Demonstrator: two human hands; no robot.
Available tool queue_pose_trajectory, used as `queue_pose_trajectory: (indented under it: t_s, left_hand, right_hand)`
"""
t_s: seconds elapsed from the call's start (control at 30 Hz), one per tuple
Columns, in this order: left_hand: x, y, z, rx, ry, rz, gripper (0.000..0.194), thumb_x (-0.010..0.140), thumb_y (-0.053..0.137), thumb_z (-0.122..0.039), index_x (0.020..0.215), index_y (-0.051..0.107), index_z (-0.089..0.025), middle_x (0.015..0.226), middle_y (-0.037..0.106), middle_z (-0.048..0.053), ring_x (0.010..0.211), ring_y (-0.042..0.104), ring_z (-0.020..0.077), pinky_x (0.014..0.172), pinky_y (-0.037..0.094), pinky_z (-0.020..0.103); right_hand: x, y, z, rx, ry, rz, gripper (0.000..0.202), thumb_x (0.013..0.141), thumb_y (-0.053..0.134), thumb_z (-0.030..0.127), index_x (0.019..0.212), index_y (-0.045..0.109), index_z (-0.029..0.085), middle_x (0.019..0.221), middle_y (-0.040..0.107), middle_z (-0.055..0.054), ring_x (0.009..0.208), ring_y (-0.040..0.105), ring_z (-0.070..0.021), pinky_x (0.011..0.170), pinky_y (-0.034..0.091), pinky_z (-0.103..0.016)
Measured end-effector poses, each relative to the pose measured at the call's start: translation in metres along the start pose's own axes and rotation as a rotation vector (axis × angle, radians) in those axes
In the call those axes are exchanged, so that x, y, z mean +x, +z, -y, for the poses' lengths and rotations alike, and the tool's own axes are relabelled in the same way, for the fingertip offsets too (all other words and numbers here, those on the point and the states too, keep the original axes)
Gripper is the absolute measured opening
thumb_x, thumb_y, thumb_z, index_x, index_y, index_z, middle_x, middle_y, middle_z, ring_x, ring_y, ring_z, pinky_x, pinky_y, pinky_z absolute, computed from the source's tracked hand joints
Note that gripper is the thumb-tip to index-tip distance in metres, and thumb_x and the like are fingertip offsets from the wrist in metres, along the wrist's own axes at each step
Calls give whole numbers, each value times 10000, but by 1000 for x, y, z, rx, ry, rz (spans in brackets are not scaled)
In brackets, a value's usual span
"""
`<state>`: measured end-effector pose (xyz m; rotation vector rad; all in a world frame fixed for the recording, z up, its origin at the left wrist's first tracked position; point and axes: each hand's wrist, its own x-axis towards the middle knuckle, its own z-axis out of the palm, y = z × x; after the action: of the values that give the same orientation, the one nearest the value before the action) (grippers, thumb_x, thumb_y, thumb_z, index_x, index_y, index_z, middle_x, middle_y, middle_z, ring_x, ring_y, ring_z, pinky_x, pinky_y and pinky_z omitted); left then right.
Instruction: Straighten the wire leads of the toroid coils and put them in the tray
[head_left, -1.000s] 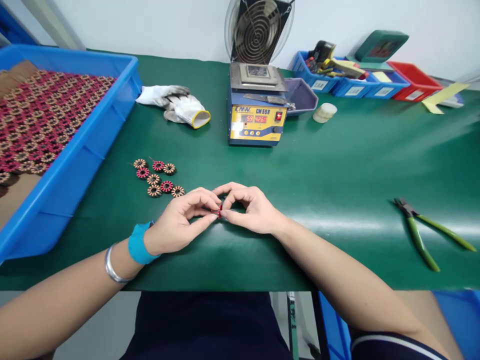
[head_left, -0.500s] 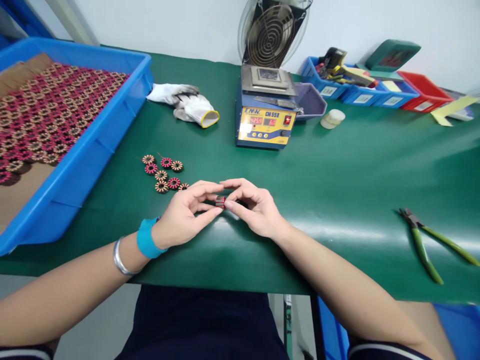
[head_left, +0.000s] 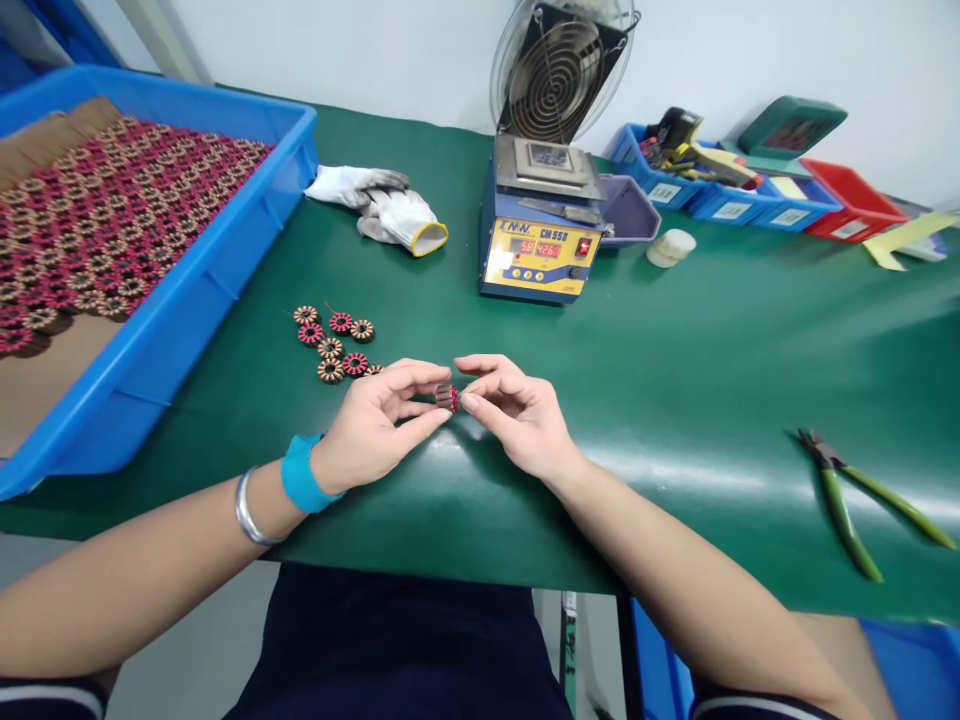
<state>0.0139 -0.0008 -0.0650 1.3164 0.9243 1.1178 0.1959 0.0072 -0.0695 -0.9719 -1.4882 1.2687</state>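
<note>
My left hand (head_left: 379, 415) is closed, with thumb and fingers around a small motor stator (head_left: 447, 397) that has red windings. Its wound face is turned to the right. Just beside that face, the thumb and index finger of my right hand (head_left: 521, 415) are pinched together. Whatever sits between them is too small to make out, perhaps a thin wire end. Behind my left hand, several wound stators (head_left: 330, 348) lie on the green table, some with copper and some with red windings. Thin wires stick out from a few of them.
At left, a large blue tray (head_left: 300, 140) holds rows of stators. White gloves (head_left: 405, 215) lie near a yellow-fronted solder pot (head_left: 534, 262) with a fan (head_left: 556, 85) behind it. Green-handled cutters (head_left: 840, 500) rest at right. Small bins (head_left: 731, 205) and a white round container (head_left: 670, 247) stand farther back.
My right fingertips have drawn slightly away from the stator, so more of its red face shows. The whole view has shifted a little, and the solder pot's display digits differ.
</note>
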Motion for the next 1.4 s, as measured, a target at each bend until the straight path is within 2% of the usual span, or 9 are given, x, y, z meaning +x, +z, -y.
queue_pose_trajectory:
  t_s: [0.43,0.57,0.67,0.73,0.8,0.9,1.03,1.2,1.4]
  left_hand:
    - [0,1,3,11,21,-12,243,726,707,-97,967,682,-119,1101,602,84,964,676,160,862,611,265]
    - [-2,2,4,15,42,-18,238,734,706,-97,966,665,-129,1095,606,74,985,667,152,897,595,257]
    - [-3,3,4,15,53,-19,251,734,705,-90,975,652,-135,1043,618,60,985,663,149,908,590,257]
    - [-3,3,3,8,46,-13,263,723,716,-91,973,646,-133,1007,624,55,964,667,152,895,597,265]
    - [-3,3,3,-2,41,-11,256,716,724,-100,959,647,-126,985,624,53,935,671,150,889,601,272]
    - [-2,4,2,-3,39,4,230,719,719,-113,940,653,-120,976,619,54,901,671,147,885,604,289]
    - [-2,3,1,13,25,24,217,709,719,-121,915,649,-126,959,626,55,884,667,160,864,614,318]
    - [-2,4,1,32,24,30,195,719,708,-137,904,646,-125,931,635,55,867,664,161,843,616,319]
    - [-2,3,0,59,42,48,165,726,712,-151,877,649,-126,897,629,47,846,663,156,832,617,315]
  right_hand:
    - [-1,1,-6,-21,-31,-6,162,793,713,347,733,681,200,1114,634,-96,1077,624,-214,896,536,-390]
    - [-6,4,0,-272,-238,-59,73,804,675,233,740,668,200,1228,600,-111,1156,588,-233,976,493,-435]
    - [-12,7,8,-479,-461,15,53,795,644,174,758,663,206,1318,553,-117,1238,531,-256,1018,462,-460]
    - [-15,7,10,-466,-521,58,51,791,632,172,762,645,211,1327,553,-114,1239,531,-258,1029,453,-465]
    - [-14,5,10,-353,-468,5,19,802,630,197,797,622,213,1339,545,-118,1244,527,-257,1035,448,-468]
    - [-9,1,5,-205,-274,-80,89,833,647,279,889,617,217,1341,535,-122,1271,506,-255,1066,411,-477]
    - [-2,-1,1,-158,-89,39,196,874,623,391,802,645,210,1254,597,-115,1255,520,-247,1084,377,-454]
    - [-2,1,1,-130,-18,71,313,866,616,482,735,632,199,1225,597,-121,1251,508,-252,1065,378,-446]
    - [-2,3,-1,-77,25,80,341,845,630,514,730,618,193,1193,586,-129,1244,502,-266,1047,380,-451]
